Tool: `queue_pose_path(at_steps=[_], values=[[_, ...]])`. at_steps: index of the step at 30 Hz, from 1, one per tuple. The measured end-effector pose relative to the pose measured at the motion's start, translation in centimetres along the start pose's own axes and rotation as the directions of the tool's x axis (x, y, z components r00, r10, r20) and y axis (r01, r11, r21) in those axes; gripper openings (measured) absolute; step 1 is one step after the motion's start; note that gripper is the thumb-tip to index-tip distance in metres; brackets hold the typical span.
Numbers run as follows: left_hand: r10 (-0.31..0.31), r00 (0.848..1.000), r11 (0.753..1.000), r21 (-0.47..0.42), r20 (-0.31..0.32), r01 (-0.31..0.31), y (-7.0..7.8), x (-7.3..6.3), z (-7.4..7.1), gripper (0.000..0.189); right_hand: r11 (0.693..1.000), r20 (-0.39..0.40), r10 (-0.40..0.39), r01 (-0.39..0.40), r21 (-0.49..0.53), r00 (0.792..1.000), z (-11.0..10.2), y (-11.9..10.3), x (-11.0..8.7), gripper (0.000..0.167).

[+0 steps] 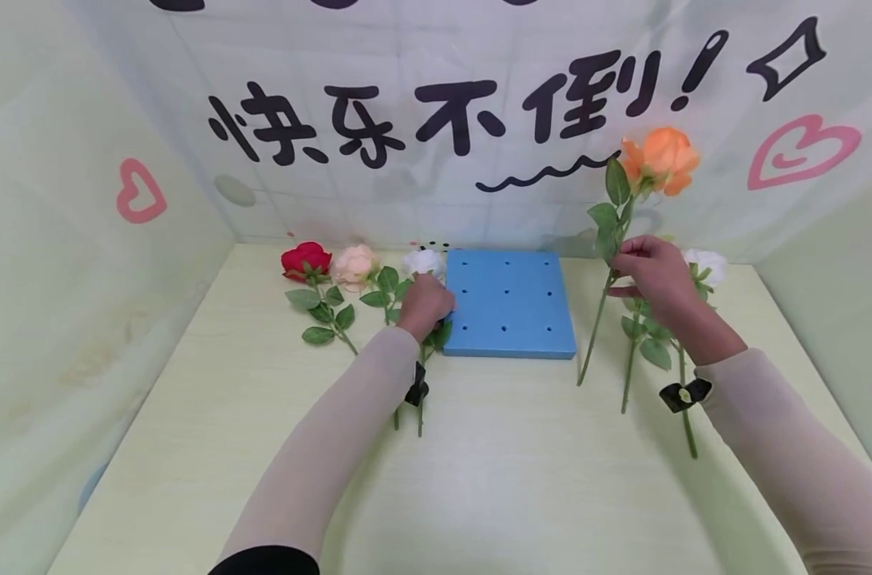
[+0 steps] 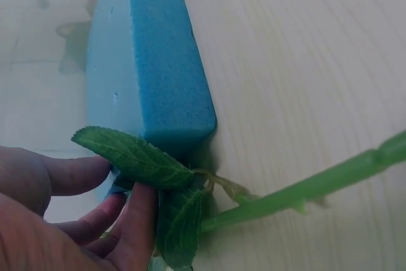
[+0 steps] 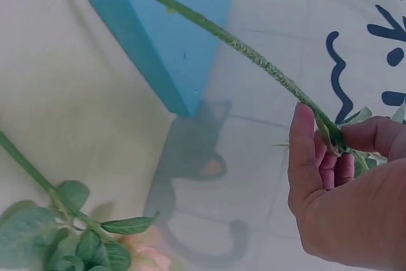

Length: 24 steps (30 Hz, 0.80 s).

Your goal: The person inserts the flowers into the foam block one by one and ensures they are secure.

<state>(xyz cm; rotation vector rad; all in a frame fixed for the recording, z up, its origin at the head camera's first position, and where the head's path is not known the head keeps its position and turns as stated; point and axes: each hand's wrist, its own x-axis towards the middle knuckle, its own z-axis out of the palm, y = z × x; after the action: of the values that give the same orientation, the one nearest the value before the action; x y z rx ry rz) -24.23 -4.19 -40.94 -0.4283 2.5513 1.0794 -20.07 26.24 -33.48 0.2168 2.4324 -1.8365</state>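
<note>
I hold an orange artificial rose (image 1: pixel 666 160) tilted beside a blue square foam-like block (image 1: pixel 485 310).
My right grip (image 1: pixel 655 275) pinches its green stem (image 1: pixel 595 335); a green leaf (image 2: pixel 130 157) hides whether my left grip (image 1: pixel 427 302), at the block's left edge, holds anything. I judge this a positioning step; the next move calls for bringing the stem's lower end over a small hole (image 1: pixel 548 328).

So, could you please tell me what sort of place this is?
Probably a staged tabletop workspace, judging by the pale wood-grain table, the black-lettered white backdrop behind it, and the flat, perforated blue block.
</note>
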Motion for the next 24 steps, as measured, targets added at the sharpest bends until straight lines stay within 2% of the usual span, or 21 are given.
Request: queue_pose_path(at_steps=[4, 10, 24], values=[[0.005, 1.0, 1.0, -0.002, -0.001, -0.005, -0.1, -0.2, -0.1, 0.041, 0.999, -0.024, -0.041, 0.041, -0.004, 0.999, 0.0, -1.0, -0.1, 0.018], [-0.001, 1.0, 1.0, 0.007, 0.001, 0.001, -0.2, -0.3, -0.2, 0.039, 0.996, -0.057, -0.08, 0.082, 0.042, 0.995, 0.0, -2.8, 0.0, 0.013], [0.0, 1.0, 1.0, -0.006, 0.008, 0.0, 0.0, 0.2, -0.1, 0.044, 0.964, -0.14, -0.141, 0.168, 0.205, 0.98, -0.2, -5.6, 2.1, 0.012]])
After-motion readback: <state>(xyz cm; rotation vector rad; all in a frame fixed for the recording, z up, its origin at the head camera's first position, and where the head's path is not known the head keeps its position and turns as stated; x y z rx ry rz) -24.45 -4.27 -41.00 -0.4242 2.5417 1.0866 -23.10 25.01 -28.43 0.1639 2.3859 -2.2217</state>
